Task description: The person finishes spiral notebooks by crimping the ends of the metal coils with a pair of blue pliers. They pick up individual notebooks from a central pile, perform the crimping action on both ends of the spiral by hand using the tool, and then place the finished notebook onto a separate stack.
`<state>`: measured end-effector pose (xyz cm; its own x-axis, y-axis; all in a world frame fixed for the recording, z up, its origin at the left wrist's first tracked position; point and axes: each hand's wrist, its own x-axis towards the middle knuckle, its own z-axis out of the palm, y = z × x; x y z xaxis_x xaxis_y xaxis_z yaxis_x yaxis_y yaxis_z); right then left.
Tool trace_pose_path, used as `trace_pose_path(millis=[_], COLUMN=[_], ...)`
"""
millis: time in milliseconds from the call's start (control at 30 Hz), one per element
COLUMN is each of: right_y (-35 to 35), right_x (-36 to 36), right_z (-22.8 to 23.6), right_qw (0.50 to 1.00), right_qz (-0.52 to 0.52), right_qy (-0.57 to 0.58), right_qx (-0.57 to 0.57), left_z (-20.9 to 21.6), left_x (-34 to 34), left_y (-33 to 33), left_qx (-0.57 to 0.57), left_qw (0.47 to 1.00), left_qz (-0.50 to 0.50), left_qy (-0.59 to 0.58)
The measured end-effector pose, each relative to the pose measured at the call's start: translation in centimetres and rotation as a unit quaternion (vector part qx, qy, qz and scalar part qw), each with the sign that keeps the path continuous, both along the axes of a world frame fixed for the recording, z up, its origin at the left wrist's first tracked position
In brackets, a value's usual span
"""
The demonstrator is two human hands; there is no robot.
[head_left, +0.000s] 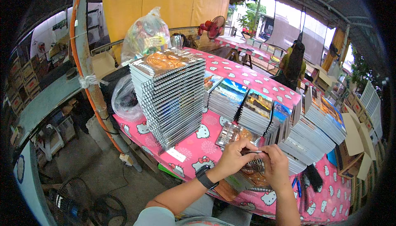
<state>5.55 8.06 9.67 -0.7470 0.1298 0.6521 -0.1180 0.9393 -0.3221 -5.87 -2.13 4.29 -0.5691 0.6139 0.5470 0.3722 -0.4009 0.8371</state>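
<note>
Pink cloth printed with white cartoon cats is forming the tablecloth [192, 151], and on it we are seeing a tall stack of spiral-bound books [178, 102]. To the right of that stack, the left hand [237, 156] (a black wristwatch [205, 177] is circling its wrist) and the right hand [273, 162] are meeting, fingertips narrowed into a pinch above a brown-covered spiral-bound book [255, 175]; we are not managing to tell what small piece they are holding. Farther right of the tall stack, shorter stacks of picture-covered books [256, 107] are standing, and black binding coils [314, 179] are lying beyond the right hand.
</note>
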Motion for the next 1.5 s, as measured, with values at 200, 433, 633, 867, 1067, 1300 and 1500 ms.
trace_pose_path(millis=[200,433,633,867,1067,1300,1500], right_y=[0.4,7.4,3.6,2.5,3.7,12.3,11.2], right_x=[0.2,3.9,3.2,2.6,1.4,-6.5,-8.6], right_z=[0.7,-2.0,-5.8,-9.1,-9.0,-16.9,-16.5], right_qw=[0.998,0.946,0.98,0.976,0.954,0.985,0.979], right_qz=[0.021,-0.016,0.08,0.044,0.031,-0.074,-0.043], right_qy=[0.064,0.084,-0.131,-0.175,-0.155,-0.153,-0.189], right_qx=[-0.006,-0.314,-0.129,-0.121,-0.257,0.02,0.069], left_z=[3.1,17.0,13.6,10.2,9.3,12.1,9.2], left_x=[-2.5,-17.5,-27.7,-28.8,-30.5,-21.0,-10.0], left_y=[-1.7,-15.0,-21.1,-21.1,-22.2,-19.2,-15.2], left_qx=[-0.037,0.151,-0.191,-0.137,-0.06,0.127,0.164], left_qw=[0.983,0.861,0.765,0.821,0.902,0.811,0.753], left_qz=[0.045,0.469,0.584,0.521,0.419,0.548,0.542], left_qy=[0.173,0.128,0.195,0.19,0.091,0.163,0.333])
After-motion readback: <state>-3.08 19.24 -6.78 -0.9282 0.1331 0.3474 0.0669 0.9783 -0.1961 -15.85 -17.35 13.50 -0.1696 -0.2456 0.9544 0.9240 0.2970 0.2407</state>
